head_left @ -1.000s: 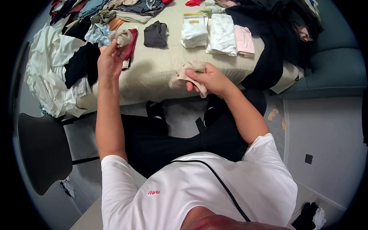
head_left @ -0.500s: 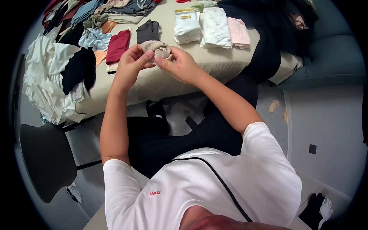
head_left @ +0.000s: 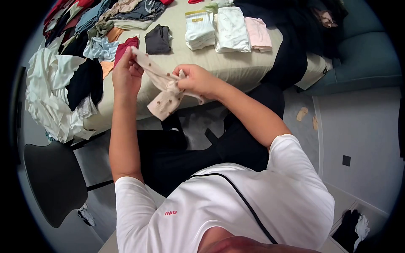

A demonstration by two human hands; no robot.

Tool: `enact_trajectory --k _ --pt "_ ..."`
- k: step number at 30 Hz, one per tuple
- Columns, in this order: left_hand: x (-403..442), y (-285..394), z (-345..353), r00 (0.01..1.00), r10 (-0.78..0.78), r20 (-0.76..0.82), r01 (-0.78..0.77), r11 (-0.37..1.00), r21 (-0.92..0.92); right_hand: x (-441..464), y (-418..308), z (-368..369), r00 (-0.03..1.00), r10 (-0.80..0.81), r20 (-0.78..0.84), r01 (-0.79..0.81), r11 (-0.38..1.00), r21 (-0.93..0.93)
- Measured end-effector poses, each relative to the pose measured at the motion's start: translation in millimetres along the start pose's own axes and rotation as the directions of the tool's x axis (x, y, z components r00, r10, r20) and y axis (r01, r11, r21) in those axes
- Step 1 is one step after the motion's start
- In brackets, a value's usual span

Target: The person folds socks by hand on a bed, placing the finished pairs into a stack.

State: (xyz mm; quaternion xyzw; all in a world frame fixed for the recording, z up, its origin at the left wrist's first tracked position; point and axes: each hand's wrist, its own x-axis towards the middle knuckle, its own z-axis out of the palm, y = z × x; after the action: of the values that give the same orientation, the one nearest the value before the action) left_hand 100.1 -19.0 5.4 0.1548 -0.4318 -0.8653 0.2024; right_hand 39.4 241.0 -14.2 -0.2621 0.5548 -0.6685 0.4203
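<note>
Between my hands stretch light beige socks point(head_left: 162, 82) with small brown dots, bunched together at the middle. My left hand point(head_left: 127, 72) pinches one end, raised in front of the folded dark red garment point(head_left: 125, 47). Closed around the bunched part near the other side is my right hand point(head_left: 196, 80); its fingertips are partly hidden by the fabric. One broad end of the socks hangs loose below, over the edge of the bed point(head_left: 236, 67). A folded dark grey garment point(head_left: 158, 39) lies just beyond them.
Folded white clothes point(head_left: 230, 29) and a folded pink piece point(head_left: 258, 33) lie on the bed. Heaped clothes point(head_left: 55, 92) cover its left side; dark fabric point(head_left: 291, 55) drapes over the right. A dark chair point(head_left: 55, 181) stands at lower left, a blue-green sofa point(head_left: 363, 71) at right.
The rolled beige bundle has come undone into lengths of sock. My left hand has moved left with one end; my right hand has come slightly down and toward me, now gripping the middle.
</note>
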Motion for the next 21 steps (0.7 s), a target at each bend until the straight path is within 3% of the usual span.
enact_trajectory --k 1,4,6,8,9,11,14,15,16,17,18,20,21 --pt "-1 4 3 0.985 -0.026 0.169 0.022 0.999 0.027 1 -2 0 0.998 0.039 -0.045 -0.037 0.998 0.047" --pt "-15 -8 25 0.992 0.109 0.061 -0.117 0.981 0.156 11 10 -17 0.983 0.161 -0.088 -0.149 0.981 0.125" --pt "-16 -10 26 0.983 0.142 0.115 -0.16 0.972 0.169 12 15 -19 0.985 0.151 -0.087 -0.135 0.977 0.167" --pt "-19 -7 34 0.94 0.314 0.131 -0.338 0.901 0.272 11 14 -13 0.986 0.13 -0.102 -0.091 0.943 0.319" --pt "-31 3 56 0.936 0.323 0.144 -0.346 0.918 0.193 12 18 -15 0.986 0.131 -0.105 -0.091 0.943 0.321" --pt "-27 8 52 0.951 0.278 0.134 -0.299 0.938 0.175 16 26 -19 0.997 0.047 -0.055 -0.043 0.996 0.08" --pt "-20 8 38 0.969 0.22 0.11 -0.237 0.954 0.182 13 20 -11 0.99 -0.057 -0.131 0.084 0.975 0.208" --pt "-21 7 38 0.973 0.195 0.122 -0.216 0.957 0.193 11 15 -6 0.981 -0.103 -0.165 0.12 0.988 0.096" --pt "-21 5 38 0.977 0.168 0.135 -0.193 0.959 0.205 8 12 -1 0.982 -0.098 -0.164 0.115 0.989 0.097" --pt "-23 1 39 0.985 0.134 0.113 -0.156 0.963 0.22 4 8 3 0.934 -0.297 -0.197 0.236 0.93 -0.282" --pt "-23 -1 37 0.984 0.133 0.115 -0.155 0.963 0.219 3 6 6 0.861 -0.486 -0.151 0.299 0.723 -0.623" --pt "-20 -5 34 0.987 0.042 0.158 -0.078 0.97 0.228 7 8 6 0.865 -0.478 -0.154 0.273 0.705 -0.654" --pt "-29 -4 46 0.986 0.095 0.135 -0.121 0.973 0.198 9 7 5 0.924 -0.34 -0.174 0.18 0.789 -0.588"
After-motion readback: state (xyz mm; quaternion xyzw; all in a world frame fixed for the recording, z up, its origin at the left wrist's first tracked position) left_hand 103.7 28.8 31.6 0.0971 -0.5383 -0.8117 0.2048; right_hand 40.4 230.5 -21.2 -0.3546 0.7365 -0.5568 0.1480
